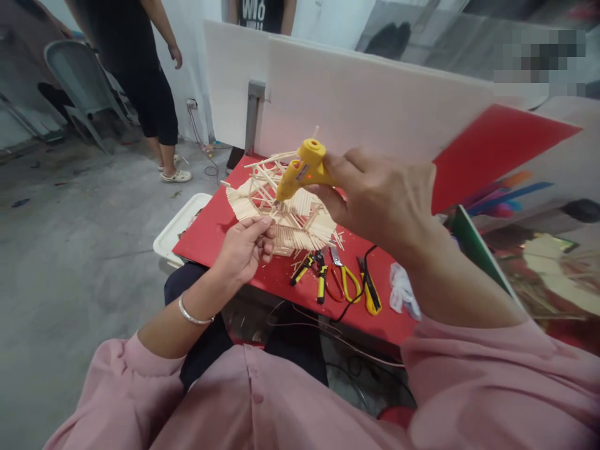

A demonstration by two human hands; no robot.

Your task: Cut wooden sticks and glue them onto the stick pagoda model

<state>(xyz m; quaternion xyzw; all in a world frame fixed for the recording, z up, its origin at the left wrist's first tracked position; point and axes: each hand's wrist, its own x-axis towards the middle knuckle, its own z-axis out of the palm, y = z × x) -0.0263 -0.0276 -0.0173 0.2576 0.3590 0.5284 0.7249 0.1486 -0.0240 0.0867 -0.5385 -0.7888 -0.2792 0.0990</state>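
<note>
A yellow hot glue gun is gripped in my right hand, its nozzle tipped down and a glue stick poking out of its back end. Below the nozzle lies a model built from thin wooden sticks, with loose-angled sticks on its far left part. My left hand is at the near left edge of the model, thumb and fingers pinched together close to the nozzle. Whatever sits in that pinch is too small to make out.
On the red tabletop lie wire strippers, pliers with red and yellow handles, a yellow-black cutter and a white plastic bag. White boards stand behind. A person stands at the left.
</note>
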